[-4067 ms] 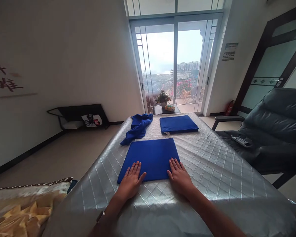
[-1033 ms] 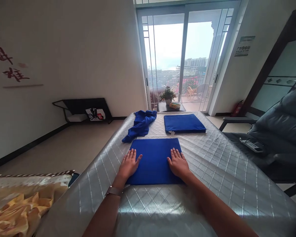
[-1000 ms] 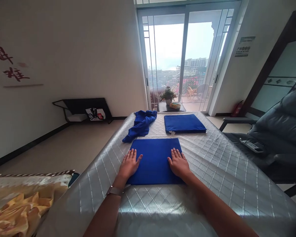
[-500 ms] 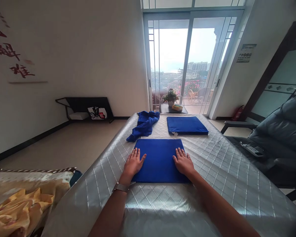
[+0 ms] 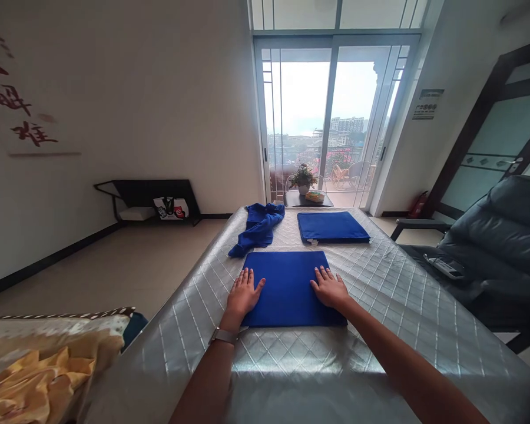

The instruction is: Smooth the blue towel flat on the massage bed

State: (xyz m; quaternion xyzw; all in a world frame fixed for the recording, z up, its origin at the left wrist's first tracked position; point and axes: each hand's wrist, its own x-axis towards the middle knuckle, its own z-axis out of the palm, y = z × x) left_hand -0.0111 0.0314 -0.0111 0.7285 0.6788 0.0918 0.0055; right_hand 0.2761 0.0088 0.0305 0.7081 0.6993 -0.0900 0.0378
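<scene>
Quilted silver cover below my wrists, and there they were, left hand and right hand laid palm-down, thumbs out, gripping nothing! Between them, its side edges under them, lay the flat blue cloth. Smooth, corners squared: that piece looked all but done, by my reckoning. Its near edge ran straight across from wrist to wrist, its sides headed away from me; the long axis seemed to run crosswise, though the slant made that hard to call. Beyond my left hand, the crumpled blue cloth, apparently what was left! Past my right, the folded blue cloth, neat and seemingly finished.
</scene>
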